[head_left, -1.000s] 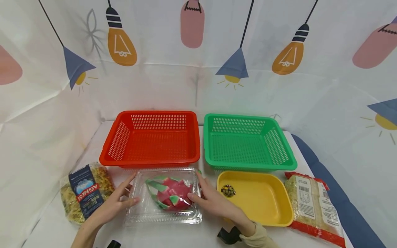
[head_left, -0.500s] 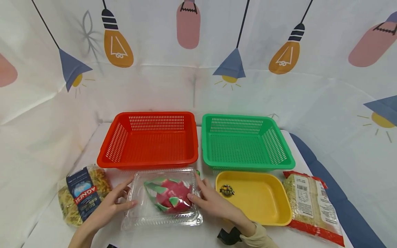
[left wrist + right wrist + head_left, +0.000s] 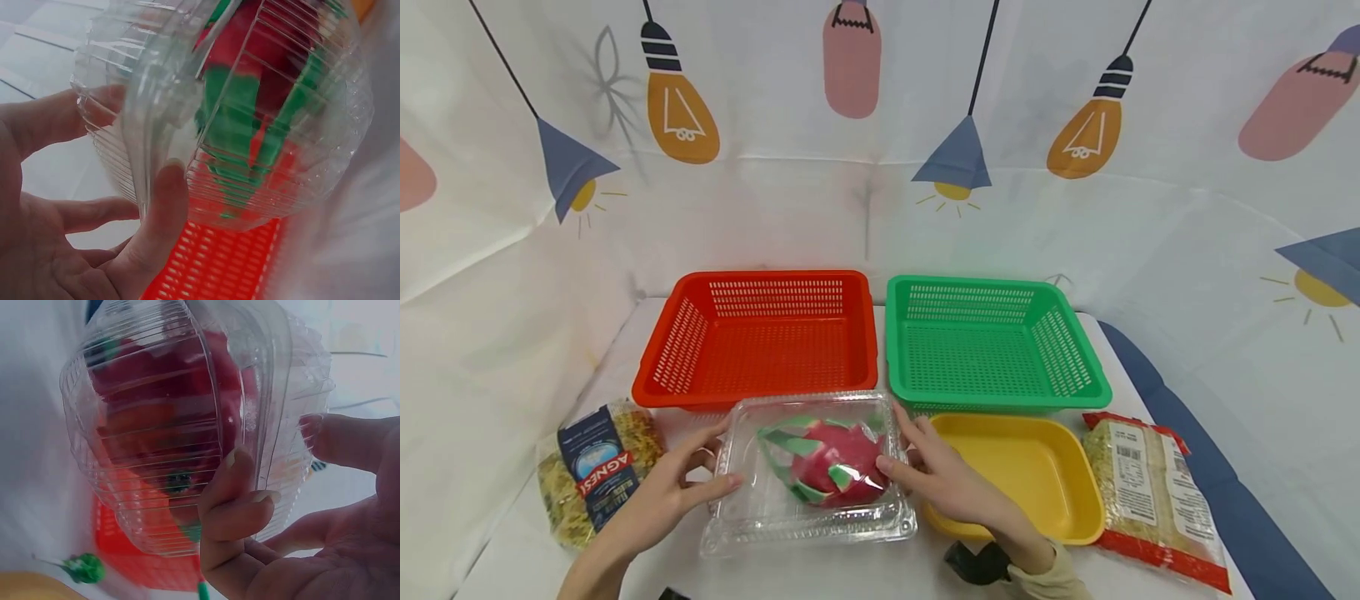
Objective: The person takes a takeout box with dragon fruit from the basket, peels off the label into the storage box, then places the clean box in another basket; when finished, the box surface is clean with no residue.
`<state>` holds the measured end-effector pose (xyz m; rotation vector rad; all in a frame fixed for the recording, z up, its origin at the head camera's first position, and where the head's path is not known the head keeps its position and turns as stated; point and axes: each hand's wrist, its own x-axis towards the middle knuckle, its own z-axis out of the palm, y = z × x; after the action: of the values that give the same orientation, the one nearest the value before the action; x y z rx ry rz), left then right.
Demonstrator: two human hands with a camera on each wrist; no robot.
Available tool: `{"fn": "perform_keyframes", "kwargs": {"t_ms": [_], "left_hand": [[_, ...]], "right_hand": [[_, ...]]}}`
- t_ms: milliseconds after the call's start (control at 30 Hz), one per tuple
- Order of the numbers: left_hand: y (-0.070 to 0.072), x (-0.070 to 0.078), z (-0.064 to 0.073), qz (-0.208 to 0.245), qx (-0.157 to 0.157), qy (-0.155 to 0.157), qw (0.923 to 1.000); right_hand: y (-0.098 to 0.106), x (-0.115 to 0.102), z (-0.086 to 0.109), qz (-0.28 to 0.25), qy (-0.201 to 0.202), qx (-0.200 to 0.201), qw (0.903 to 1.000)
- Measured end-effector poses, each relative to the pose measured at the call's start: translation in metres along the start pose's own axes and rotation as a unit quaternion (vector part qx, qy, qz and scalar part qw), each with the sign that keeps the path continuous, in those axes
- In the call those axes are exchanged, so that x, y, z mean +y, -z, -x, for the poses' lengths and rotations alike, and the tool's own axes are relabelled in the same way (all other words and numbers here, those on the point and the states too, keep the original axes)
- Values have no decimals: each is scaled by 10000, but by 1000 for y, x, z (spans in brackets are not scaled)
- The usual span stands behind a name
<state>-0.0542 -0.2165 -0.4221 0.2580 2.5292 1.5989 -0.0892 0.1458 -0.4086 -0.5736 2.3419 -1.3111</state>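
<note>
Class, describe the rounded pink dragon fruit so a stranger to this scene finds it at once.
Start at the red rectangular slotted plastic basket. Nearer the camera is a clear ribbed plastic box. Inside lies the rounded pink dragon fruit, whose green leafy flaps set it apart from both containers.

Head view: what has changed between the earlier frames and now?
The clear clamshell container, with the dragon fruit inside, has shifted right and slightly up the picture, now overlapping the front rim of the red basket. The left hand and right hand moved with it, at its sides throughout. Both baskets, the yellow tray and Agnesi pasta bag stayed put.
</note>
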Motion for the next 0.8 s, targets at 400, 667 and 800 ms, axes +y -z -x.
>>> {"fn": "perform_keyframes", "kwargs": {"t_ms": [400,667,800], "left_hand": [[-15,34,-15,201,269,-230,9992],[-30,47,-34,312,487,-404,9975],[-38,58,-42,577,530,-458,9959]], "right_hand": [[29,-4,16,-493,165,480,9975],[44,0,21,-906,350,841,9917],[55,-1,25,-756,296,1126,9903]]}}
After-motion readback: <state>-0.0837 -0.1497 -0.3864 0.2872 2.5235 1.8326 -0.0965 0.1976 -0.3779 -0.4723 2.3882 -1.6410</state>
